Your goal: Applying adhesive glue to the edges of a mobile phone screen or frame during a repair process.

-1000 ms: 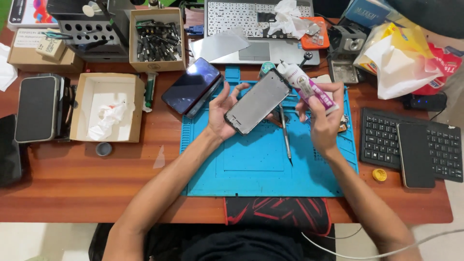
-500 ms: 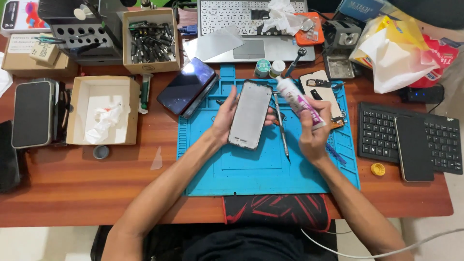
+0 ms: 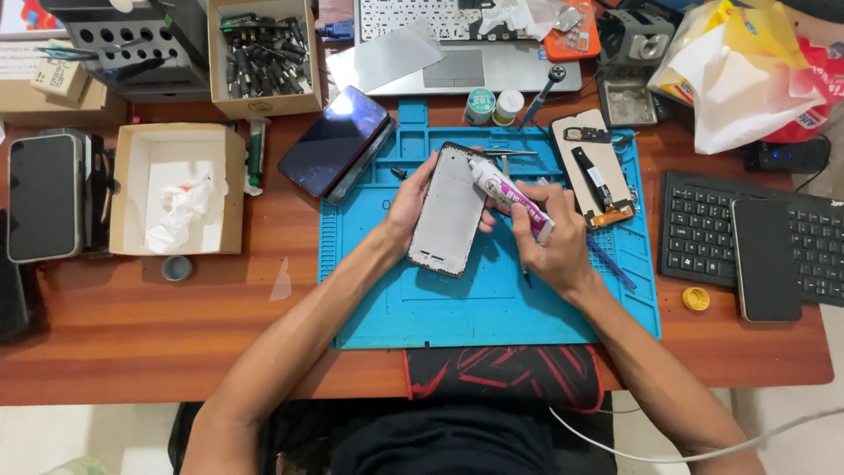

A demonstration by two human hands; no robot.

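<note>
While half a second before the frame stood higher in our left hand, we had lowered it onto the mat at centre, fingers curled round its edge; our right hand pinched the tube, nozzle at the frame. We counted one mat, two keyboards, one frame, one tube.

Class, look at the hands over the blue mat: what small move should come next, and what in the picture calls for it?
Probably a gentle squeeze while drawing the tube along the frame's edge. The left hand steadies the phone frame over the mat; the right hand holds the tube slanted, its nozzle at the frame's top right edge. No glue line shows on the frame.
</note>
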